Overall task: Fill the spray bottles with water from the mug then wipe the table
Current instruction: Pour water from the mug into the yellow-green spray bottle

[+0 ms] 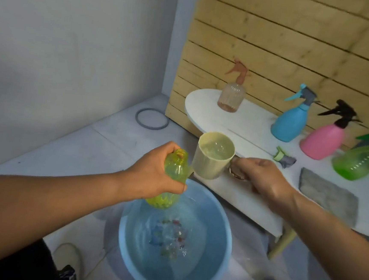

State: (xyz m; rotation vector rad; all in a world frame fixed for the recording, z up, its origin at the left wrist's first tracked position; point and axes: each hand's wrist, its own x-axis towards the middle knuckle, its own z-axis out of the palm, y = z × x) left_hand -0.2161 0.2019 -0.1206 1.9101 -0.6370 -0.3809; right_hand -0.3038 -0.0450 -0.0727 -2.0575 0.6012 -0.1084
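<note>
So the left hand (pixel 153 175) has its grip wrapped around a translucent yellow-green plastic bottle (pixel 171 179) with the spray top off, open threaded neck tilted up toward the mug. The right hand (pixel 262 180) has its grip curled round the handle of a pale cream plastic mug (pixel 213 158), which has water in it and sits just beside the bottle's mouth, lower edge about touching the bottle's shoulder. Both are held over a round light blue plastic basin (pixel 222 228) on the floor, which holds water with some small coloured bits at the bottom, too blurry to say what they are.

Over on the white oval table (pixel 236 122), against a wooden slat wall (pixel 277 36): a ribbed peach-coloured clear spray bottle (pixel 231 95) at the far end, then a blue spray bottle with a grey and teal trigger (pixel 292 122), a pink spray bottle with a black trigger (pixel 326 139), and a green translucent spray bottle (pixel 357 164) lying tilted near the right edge. A loose green and grey spray head (pixel 284 158) lies on the table near the mug, and a grey cloth (pixel 328 197) is spread flat closer to me. A grey ring (pixel 152 118) sits on the floor by the corner.
</note>
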